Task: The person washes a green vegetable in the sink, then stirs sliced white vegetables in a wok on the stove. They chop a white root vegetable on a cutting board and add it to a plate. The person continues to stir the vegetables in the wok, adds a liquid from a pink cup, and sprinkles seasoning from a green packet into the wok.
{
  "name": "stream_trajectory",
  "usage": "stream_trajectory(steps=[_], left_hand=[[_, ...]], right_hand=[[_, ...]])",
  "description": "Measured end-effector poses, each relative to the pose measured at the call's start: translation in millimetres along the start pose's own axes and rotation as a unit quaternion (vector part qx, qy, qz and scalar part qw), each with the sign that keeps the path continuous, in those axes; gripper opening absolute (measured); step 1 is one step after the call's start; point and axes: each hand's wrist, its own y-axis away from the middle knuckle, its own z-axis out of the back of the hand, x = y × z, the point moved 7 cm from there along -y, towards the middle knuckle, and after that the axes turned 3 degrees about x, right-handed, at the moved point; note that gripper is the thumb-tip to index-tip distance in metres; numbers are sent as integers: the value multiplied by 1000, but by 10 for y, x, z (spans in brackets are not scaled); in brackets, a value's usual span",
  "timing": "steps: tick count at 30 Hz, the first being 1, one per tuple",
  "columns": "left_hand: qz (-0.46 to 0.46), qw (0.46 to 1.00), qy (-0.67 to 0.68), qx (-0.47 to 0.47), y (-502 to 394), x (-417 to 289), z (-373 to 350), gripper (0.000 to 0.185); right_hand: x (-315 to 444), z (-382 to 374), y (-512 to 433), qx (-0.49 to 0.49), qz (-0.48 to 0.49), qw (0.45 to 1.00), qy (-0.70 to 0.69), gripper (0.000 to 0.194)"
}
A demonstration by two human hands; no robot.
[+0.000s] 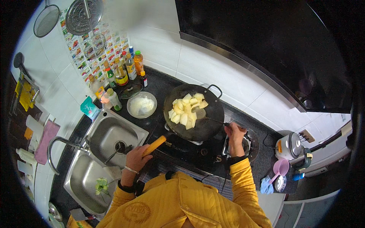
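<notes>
A dark wok (pixel 210 124) sits over the left burner of the gas stove. My left hand (pixel 136 160) grips its yellow handle (pixel 154 145) at the lower left. My right hand (pixel 235 135) holds the dark handle of a ladle (pixel 200 113), whose bowl lies in the wok against the food. Pale yellow-white chunks (pixel 186 110), sliced like a vegetable, are heaped on the wok's left side. Beside the wok on the left stands a metal bowl (pixel 131 113) with white stuff in it, perhaps flour or starch.
Several sauce bottles (pixel 121 74) and a glass lid (pixel 130 91) stand at the back left. A double steel sink (pixel 71 182) with green leaves (pixel 101 186) lies left. The right burner (pixel 245 146) is beside my right hand. A rice cooker (pixel 288 144) and pink ladle (pixel 281 166) are far right. A range hood (pixel 256 48) overhangs.
</notes>
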Motion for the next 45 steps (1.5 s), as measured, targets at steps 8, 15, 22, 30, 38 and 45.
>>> stream_trajectory(steps=[8, 15, 22, 30, 38, 45], left_hand=[[7, 1000, 8, 9, 12, 23, -29, 51], [-16, 999, 26, -20, 18, -40, 22, 52], [-28, 999, 13, -11, -22, -63, 40, 51], [-26, 1000, 4, -14, -2, -23, 0, 52], [-37, 999, 24, -18, -8, -13, -3, 52], [-17, 1000, 0, 7, -14, -7, -22, 53]], right_hand=[[-181, -584, 178, 127, 44, 991, -16, 15], [858, -1036, 1053, 379, 359, 776, 354, 20], [1550, -1021, 522, 227, 244, 816, 472, 25], [1457, -998, 74, 200, 102, 868, 442, 49], [389, -734, 388, 136, -5, 988, 79, 34], [1106, -605, 343, 112, 58, 979, 162, 38]])
